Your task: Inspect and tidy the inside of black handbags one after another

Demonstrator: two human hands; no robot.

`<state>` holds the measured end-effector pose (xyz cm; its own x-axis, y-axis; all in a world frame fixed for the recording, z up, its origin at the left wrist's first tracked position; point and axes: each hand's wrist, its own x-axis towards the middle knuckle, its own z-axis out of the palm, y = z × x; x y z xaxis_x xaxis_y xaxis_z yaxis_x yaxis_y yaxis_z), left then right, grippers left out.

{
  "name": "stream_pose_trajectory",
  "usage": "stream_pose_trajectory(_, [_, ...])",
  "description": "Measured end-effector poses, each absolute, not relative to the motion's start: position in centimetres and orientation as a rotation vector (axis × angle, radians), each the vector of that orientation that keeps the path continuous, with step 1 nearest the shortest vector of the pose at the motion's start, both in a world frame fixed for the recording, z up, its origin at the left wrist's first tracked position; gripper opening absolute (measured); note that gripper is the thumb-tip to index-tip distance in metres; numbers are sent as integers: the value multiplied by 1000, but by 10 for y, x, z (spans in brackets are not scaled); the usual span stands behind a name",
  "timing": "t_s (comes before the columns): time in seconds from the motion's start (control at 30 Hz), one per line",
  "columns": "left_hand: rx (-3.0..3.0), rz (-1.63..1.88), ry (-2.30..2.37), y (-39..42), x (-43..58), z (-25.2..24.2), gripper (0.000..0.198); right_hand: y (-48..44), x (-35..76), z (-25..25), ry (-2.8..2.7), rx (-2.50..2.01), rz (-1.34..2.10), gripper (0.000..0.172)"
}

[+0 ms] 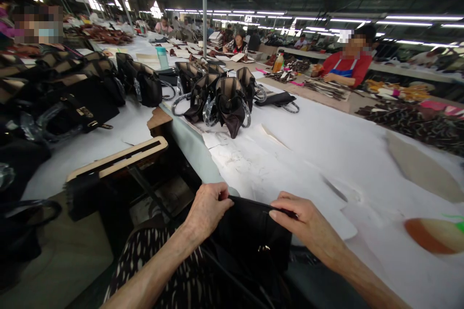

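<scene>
A black handbag [250, 236] hangs between my two hands at the table's near edge, over my lap. Its top edge is pinched by my left hand [210, 207] on the left side, thumb against the fingers. On the right side my right hand [304, 222] grips the same edge between thumb and fingers. A small shiny metal fitting shows on the bag's front. The lower part of the bag is dark and hard to make out.
Several black handbags [228, 101] with wrapped handles stand on the white table [308, 154]; more crowd the left. A wooden-rimmed frame [134, 157] stands left of my hands. A teal bottle [162, 58] is farther back. A person in red [346, 65] sits across, right.
</scene>
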<state>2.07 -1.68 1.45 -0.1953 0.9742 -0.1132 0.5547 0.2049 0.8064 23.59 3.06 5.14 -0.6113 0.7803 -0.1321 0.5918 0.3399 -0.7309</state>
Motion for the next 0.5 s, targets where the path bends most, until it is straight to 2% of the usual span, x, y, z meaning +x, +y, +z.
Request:
stream_pose_trajectory(0.3, [1396, 826, 1838, -15, 21, 18, 23, 33, 235, 57, -2354, -1258, 1187, 25])
stream_pose_trajectory(0.5, [1385, 814, 1842, -16, 23, 21, 20, 30, 226, 61, -2404, -1349, 1094, 9])
